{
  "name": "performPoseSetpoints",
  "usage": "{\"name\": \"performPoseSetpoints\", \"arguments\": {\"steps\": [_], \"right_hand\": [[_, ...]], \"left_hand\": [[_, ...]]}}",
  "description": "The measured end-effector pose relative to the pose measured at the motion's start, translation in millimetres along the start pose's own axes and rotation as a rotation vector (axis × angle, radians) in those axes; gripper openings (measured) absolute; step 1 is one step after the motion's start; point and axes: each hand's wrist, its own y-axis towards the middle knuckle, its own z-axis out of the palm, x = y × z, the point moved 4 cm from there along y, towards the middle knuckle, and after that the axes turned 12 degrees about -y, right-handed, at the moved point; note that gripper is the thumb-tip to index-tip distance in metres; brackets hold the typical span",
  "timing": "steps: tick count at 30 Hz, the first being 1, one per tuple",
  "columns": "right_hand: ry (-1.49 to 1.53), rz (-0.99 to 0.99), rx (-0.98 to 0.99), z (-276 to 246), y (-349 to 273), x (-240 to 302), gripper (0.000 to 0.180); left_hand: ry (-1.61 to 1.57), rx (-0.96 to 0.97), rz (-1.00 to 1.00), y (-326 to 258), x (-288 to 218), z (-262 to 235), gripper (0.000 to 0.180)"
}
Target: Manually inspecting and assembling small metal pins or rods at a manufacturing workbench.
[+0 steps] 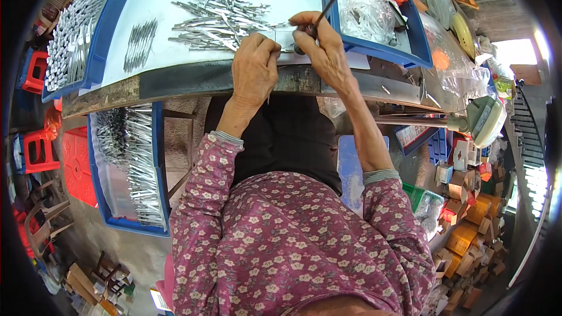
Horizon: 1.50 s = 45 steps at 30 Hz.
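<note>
My left hand is at the front edge of the white-topped table, its thumb and fingers pinched on a thin metal piece mostly hidden by the fingers. Just to the right, my right hand is closed around a dark, thin-shafted hand tool, whose shaft points up and away to the right. Its handle end is partly covered by the fingers, so the exact kind is unclear. Beyond my hands lies a loose pile of slim silvery metal pieces. Farther left, similar pieces lie in a neat row.
At the left stands a blue tray packed with slim pieces; at the right, another blue tray with clear plastic bags. A third blue bin sits below the table's left. A lamp, red stools and boxes stand around.
</note>
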Motion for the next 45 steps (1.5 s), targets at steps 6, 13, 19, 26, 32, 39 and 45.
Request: {"name": "performPoseSetpoints", "arguments": {"steps": [6,13,19,26,32,39,45], "right_hand": [[-0.437,-0.034,0.026,-14.2,-3.2,18.3,0.021],[-0.525,-0.235,-0.030,1.9,-7.0,20.9,0.021],[-0.469,-0.019,-0.025,-15.4,-11.0,15.1,0.023],[-0.121,-0.103,-0.474,-49.3,-12.7,41.6,0.020],[-0.456,0.109,-0.131,-25.0,-18.1,-3.4,0.027],[-0.103,0.332,-0.226,-67.5,-44.0,-26.4,0.026],[-0.451,0.318,-0.317,-106.9,-42.5,-24.1,0.024]], "left_hand": [[-0.001,0.000,-0.004,-0.5,2.8,-0.8,0.006],[0.008,-0.004,0.012,1.2,-0.2,1.1,0.005],[0.013,0.005,-0.001,0.1,0.2,-0.1,0.005],[-0.023,0.017,-0.003,2.4,-0.5,-0.5,0.004],[0.040,0.032,0.016,1.2,1.3,-3.6,0.004],[0.018,0.145,-0.075,7.4,-4.4,0.0,0.009],[0.153,0.185,0.122,14.0,-16.9,9.0,0.012]]}}
